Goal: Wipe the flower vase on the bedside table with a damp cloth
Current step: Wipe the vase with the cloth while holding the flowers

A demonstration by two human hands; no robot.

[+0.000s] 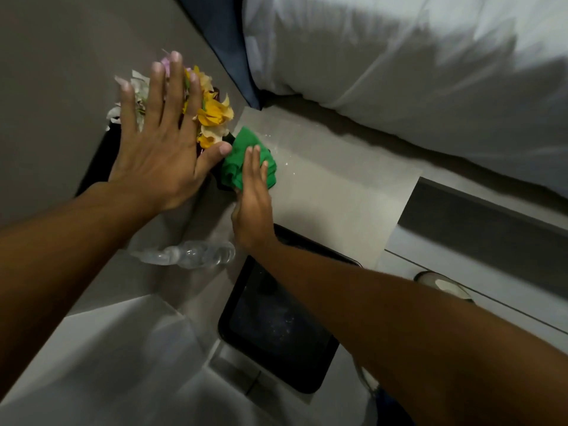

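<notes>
A dark vase point(219, 179) stands on the grey bedside table point(332, 192), mostly hidden behind my hands and the cloth. Yellow and white flowers point(213, 115) rise from it. My left hand point(156, 142) is spread flat, fingers apart, over the flowers, holding nothing. My right hand point(253, 207) presses a green cloth point(246, 161) against the vase's right side, fingers extended flat on the cloth.
A clear plastic water bottle point(184, 253) lies on the table near my wrists. A black tray point(276, 333) sits at the table's front. The bed with white bedding point(399, 72) runs along the right. A grey wall point(61, 72) is at left.
</notes>
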